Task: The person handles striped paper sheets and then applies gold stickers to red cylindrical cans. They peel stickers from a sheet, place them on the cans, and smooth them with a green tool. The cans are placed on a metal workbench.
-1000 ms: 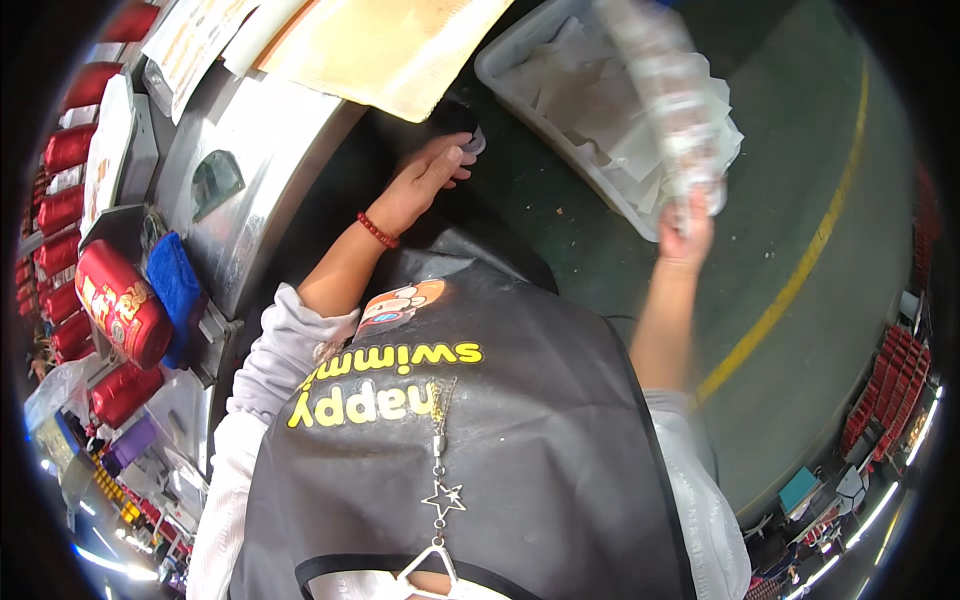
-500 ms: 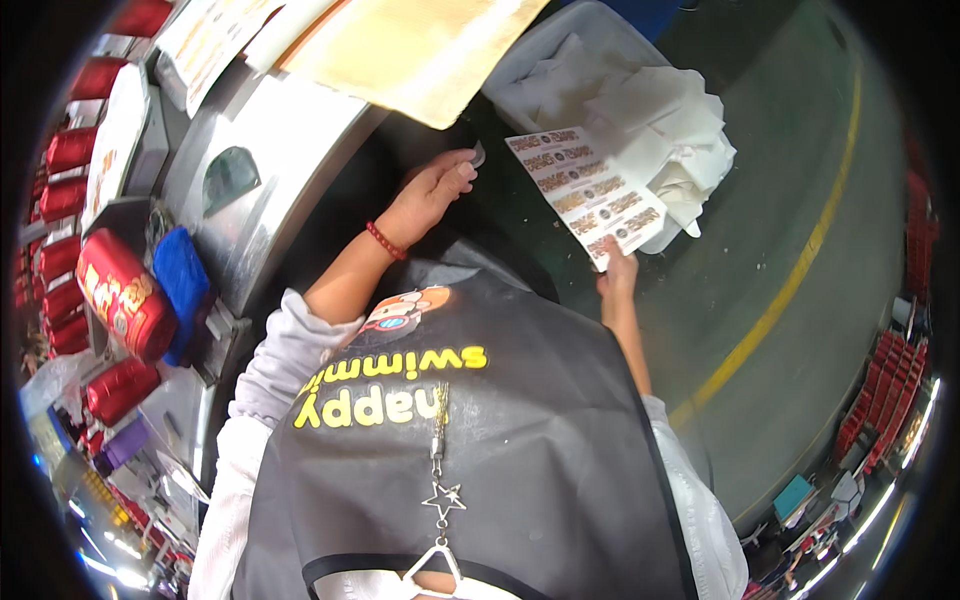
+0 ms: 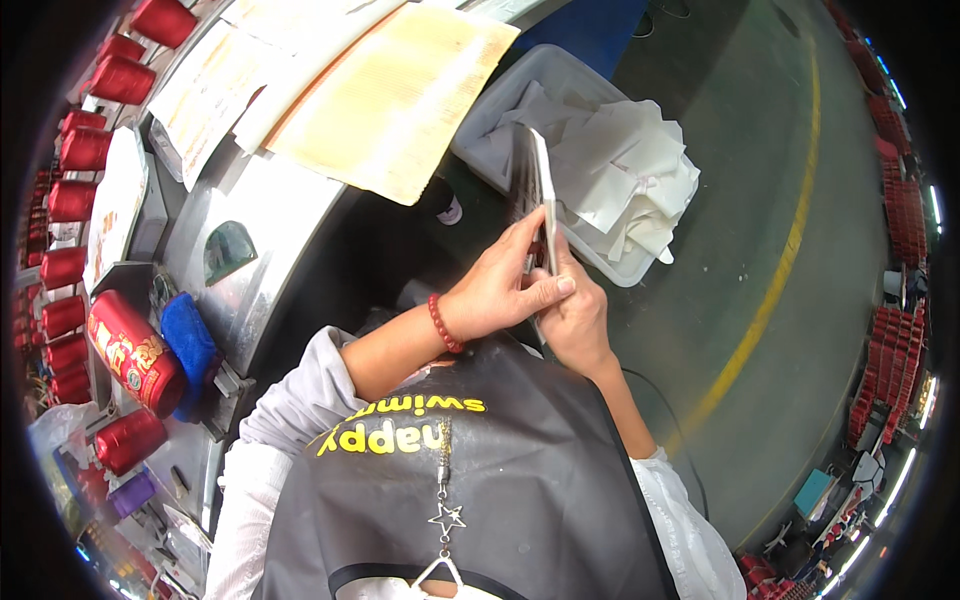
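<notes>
Both hands together in front of the apron, on the printed sheet (image 3: 544,175). Sheet held up nearly edge-on to the camera, tall and narrow, print on its left side, motion-blurred; pale edge looks thick, can't tell if one layer or several. Its lower end sits between the hands; upper end shows in front of the white plastic bin (image 3: 478,140), apart or touching unclear.

Right hand (image 3: 580,312): grip closed, fingers and thumb around the lower end of the sheet. Left hand (image 3: 498,288): fingers extended, tips against the sheet's printed side, thumb across to the right hand; can't tell whether this grip pinches the sheet or only steadies it. Red bead bracelet (image 3: 441,322) on the left wrist.

Bin stands beyond the hands, heaped with loose white paper pieces (image 3: 640,175), some hanging over the near right rim. Metal surface (image 3: 290,215) to the left, tan sheet (image 3: 400,100) on it, jutting past the edge; printed papers (image 3: 205,95) farther left. Dark semicircular patch (image 3: 229,250) on the metal. Red patterned cylinder (image 3: 130,350) next to blue cloth (image 3: 190,345) at lower left, more red spools behind. Black apron (image 3: 520,470) with yellow lettering, star pendant (image 3: 446,517) hanging over it. Yellow line (image 3: 775,290) along the green floor (image 3: 700,330), right side.
</notes>
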Available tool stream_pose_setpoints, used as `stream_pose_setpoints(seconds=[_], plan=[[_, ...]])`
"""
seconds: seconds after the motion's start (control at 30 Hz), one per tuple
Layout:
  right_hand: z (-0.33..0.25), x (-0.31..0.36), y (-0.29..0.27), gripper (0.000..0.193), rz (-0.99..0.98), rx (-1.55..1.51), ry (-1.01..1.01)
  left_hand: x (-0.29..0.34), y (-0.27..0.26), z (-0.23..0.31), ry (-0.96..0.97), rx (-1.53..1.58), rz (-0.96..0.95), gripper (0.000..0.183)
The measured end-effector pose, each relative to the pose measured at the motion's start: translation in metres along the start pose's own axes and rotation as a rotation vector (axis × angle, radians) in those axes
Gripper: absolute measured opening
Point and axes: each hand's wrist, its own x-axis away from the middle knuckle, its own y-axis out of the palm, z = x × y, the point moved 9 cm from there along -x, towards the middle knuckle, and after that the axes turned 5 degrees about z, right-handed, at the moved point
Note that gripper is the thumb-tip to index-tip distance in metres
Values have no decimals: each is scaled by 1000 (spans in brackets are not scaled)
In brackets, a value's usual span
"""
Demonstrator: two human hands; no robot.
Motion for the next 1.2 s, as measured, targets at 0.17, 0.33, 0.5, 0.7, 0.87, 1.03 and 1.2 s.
stream_pose_setpoints(seconds=[0.17, 0.33, 0.5, 0.7, 0.87, 1.03, 1.2], plan=[[-23, 1, 10, 73, -116, 1, -17, 6, -12, 0, 8, 159, 2, 72], [-26, 4, 10, 79, -140, 12, -34, 13, -14, 4, -56, 274, -13, 56], [-22, 9, 12, 91, -125, 26, -144, 17, -19, 2, -57, 290, 23, 57], [-21, 8, 12, 93, -95, -27, -144, 21, -22, 1, -92, 355, 52, 57], [-16, 10, 14, 94, -108, -103, -80, 24, -24, 4, -110, 422, 70, 50], [-17, 9, 16, 89, -98, -144, -98, 26, -26, 6, -124, 498, 51, 46], [-15, 8, 16, 85, -112, -187, -75, 26, -27, 8, -123, 487, 52, 43]])
